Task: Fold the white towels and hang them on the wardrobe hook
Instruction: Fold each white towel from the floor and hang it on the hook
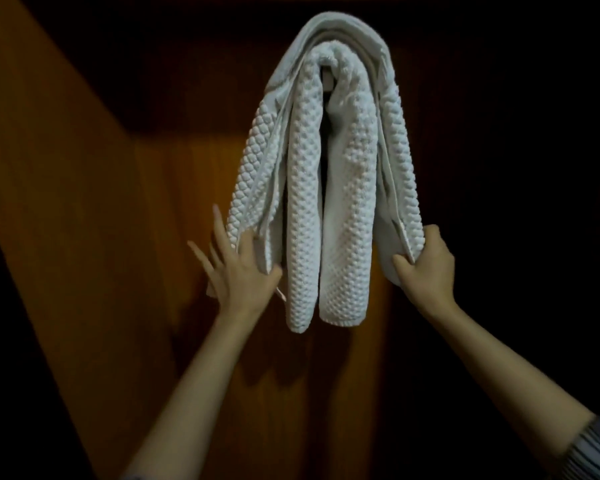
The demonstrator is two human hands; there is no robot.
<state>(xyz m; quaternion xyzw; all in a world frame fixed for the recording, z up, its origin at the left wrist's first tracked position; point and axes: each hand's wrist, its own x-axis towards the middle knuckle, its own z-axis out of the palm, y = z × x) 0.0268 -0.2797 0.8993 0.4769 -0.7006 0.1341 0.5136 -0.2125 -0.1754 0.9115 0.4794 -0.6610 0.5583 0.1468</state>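
Both hands up: left hand (238,271) fingers spread, thumb on the white towels (326,188), right hand (426,263) pinching their lower right edge, towels draped over the hook (327,83) inside the dim wardrobe (84,168)

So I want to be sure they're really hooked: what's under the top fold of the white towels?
A small pale piece, possibly the hook, shows in the gap beneath the white towels. Cloth covers how it holds them.

Dim, soft blur, black corners (wide-angle stretch)
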